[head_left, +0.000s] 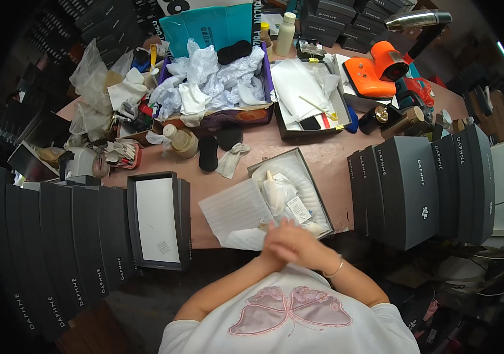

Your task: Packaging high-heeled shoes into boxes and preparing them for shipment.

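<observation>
My right hand [302,245] lies across my left hand [273,257] in front of the open box, their fingers folded together. Whether anything is between them is hidden. Just beyond them, a dark grey shoebox [310,171] sits tilted on the table, lined with white padded paper. Inside lies a pale cream item [275,197], partly wrapped and shoe-like in shape, with a white printed tag [298,209] on it. A sheet of thin white wrapping paper [233,207] hangs over the box's left side.
Dark shoeboxes stand in rows at the left [81,236] and right [402,189]. A shallow box with a white inside [156,218] stands left. Behind are a cream bottle [181,140], black pads [208,153], a purple carton of crumpled tissue [219,115], a tool tray [311,133] and an orange device [370,75].
</observation>
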`<move>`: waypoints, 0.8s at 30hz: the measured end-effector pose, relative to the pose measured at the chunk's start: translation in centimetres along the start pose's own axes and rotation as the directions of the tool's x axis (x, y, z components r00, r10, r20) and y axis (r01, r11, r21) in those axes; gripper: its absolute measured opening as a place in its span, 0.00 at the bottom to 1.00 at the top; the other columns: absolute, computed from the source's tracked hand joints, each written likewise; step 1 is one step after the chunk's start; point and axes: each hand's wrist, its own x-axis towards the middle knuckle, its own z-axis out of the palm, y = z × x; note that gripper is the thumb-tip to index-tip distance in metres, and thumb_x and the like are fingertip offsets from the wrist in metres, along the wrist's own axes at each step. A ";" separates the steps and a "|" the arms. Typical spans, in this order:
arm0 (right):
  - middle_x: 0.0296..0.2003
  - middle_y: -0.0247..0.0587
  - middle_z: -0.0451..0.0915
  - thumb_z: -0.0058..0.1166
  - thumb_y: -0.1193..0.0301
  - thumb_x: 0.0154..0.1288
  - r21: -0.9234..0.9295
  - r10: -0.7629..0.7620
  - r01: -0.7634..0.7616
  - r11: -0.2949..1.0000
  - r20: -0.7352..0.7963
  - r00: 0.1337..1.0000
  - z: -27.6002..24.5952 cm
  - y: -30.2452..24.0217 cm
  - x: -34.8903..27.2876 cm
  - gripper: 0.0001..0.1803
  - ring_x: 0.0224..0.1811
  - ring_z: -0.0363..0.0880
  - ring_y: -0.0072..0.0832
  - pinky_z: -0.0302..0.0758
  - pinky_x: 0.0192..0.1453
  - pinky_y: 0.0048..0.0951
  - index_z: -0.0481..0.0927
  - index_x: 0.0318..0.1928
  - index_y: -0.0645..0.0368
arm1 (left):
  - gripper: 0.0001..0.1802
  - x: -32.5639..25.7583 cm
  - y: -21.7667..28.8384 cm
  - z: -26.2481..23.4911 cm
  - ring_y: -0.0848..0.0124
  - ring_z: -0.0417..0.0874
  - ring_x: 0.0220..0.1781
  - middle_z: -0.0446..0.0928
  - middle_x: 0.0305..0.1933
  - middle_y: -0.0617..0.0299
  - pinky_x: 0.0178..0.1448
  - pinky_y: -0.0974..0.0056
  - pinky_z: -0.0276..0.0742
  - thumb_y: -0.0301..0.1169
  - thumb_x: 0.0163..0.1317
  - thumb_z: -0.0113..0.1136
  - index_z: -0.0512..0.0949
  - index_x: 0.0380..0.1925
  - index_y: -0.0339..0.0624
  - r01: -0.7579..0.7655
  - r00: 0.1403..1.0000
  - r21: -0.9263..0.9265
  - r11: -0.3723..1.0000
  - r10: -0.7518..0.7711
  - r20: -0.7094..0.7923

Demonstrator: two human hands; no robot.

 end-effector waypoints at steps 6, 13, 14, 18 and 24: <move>0.40 0.49 0.77 0.65 0.64 0.52 -0.453 0.332 -0.428 0.782 -0.278 0.901 1.4 11.7 -2.2 0.23 0.40 0.80 0.47 0.77 0.40 0.43 0.76 0.46 0.62 | 0.17 -3.8 -6.9 -3.4 0.56 0.59 0.72 0.69 0.61 0.54 0.68 0.30 0.46 0.21 0.48 0.59 0.79 0.42 0.42 0.045 0.999 0.133 0.990 -0.044 -0.010; 0.40 0.55 0.78 0.66 0.63 0.52 -0.468 0.554 -0.520 0.714 -0.078 0.829 6.0 9.6 2.8 0.26 0.39 0.81 0.49 0.78 0.41 0.42 0.71 0.46 0.64 | 0.20 -8.0 -6.6 -8.0 0.54 0.66 0.66 0.68 0.64 0.55 0.68 0.41 0.55 0.29 0.55 0.60 0.77 0.50 0.43 0.232 0.950 0.026 0.972 -0.232 0.209; 0.40 0.56 0.78 0.66 0.64 0.53 -0.337 0.522 -0.529 0.779 -0.120 0.844 6.4 10.4 2.6 0.27 0.40 0.81 0.50 0.78 0.43 0.42 0.70 0.48 0.65 | 0.21 -8.9 -7.0 -7.7 0.54 0.67 0.66 0.68 0.64 0.54 0.68 0.43 0.57 0.30 0.55 0.60 0.76 0.51 0.43 0.272 0.950 -0.066 0.960 -0.257 0.177; 0.39 0.62 0.80 0.63 0.69 0.54 0.003 0.497 -0.509 0.861 -0.226 0.838 8.2 13.4 2.7 0.30 0.42 0.80 0.54 0.76 0.46 0.42 0.68 0.56 0.65 | 0.25 -10.8 -7.9 -7.1 0.51 0.71 0.61 0.72 0.58 0.50 0.64 0.48 0.63 0.31 0.58 0.60 0.72 0.57 0.43 0.196 0.968 -0.156 0.968 -0.217 -0.129; 0.37 0.45 0.81 0.55 0.80 0.62 0.608 0.607 -0.388 0.693 -0.201 0.769 4.2 12.2 1.7 0.22 0.38 0.80 0.24 0.75 0.41 0.25 0.69 0.56 0.65 | 0.25 -3.4 -4.2 -6.8 0.60 0.74 0.59 0.74 0.55 0.50 0.61 0.52 0.71 0.37 0.66 0.57 0.67 0.60 0.40 0.058 0.820 -0.978 0.202 -0.568 -0.069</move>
